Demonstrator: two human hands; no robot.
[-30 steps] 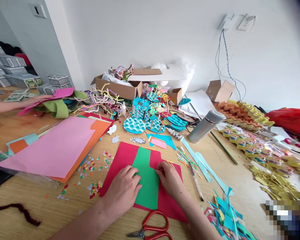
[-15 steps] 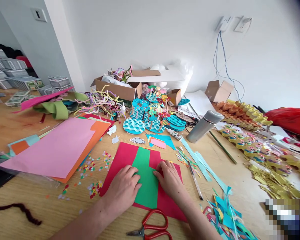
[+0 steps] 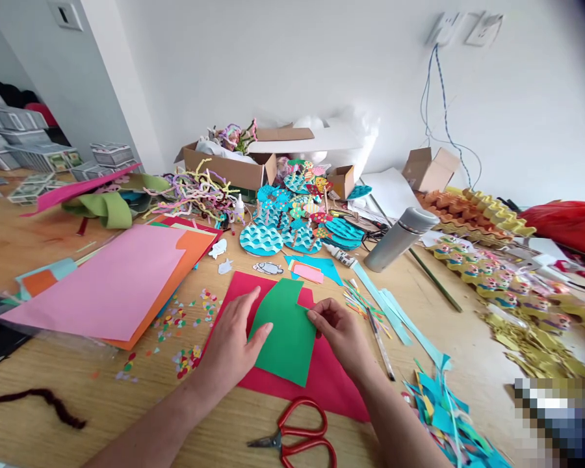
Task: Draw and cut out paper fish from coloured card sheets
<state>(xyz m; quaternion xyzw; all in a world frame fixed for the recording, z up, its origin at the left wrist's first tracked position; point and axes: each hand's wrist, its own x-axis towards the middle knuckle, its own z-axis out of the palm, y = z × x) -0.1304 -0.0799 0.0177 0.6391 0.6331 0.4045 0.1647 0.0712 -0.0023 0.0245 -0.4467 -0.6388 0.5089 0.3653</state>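
Note:
A green paper sheet (image 3: 285, 338) with a notched upper edge is tilted over a red paper sheet (image 3: 334, 380). My right hand (image 3: 338, 331) pinches the green sheet's right edge between thumb and fingers. At the sheet's left side, my left hand (image 3: 236, 335) has its thumb and fingers spread; part of the green sheet's edge is hidden behind it. Red-handled scissors (image 3: 299, 432) lie on the table just in front of the red sheet, blades toward the left.
Pink paper (image 3: 107, 279) lies atop other sheets at left. Confetti pieces (image 3: 188, 357) are scattered beside the red sheet. A grey flask (image 3: 400, 239), a pen (image 3: 381, 344) and blue paper scraps (image 3: 451, 409) are at right. Blue paper crafts (image 3: 263, 239) stand behind.
The green sheet has lifted and turned a little on the red one. My right hand has closed on its edge, while my left hand has opened and risen off it.

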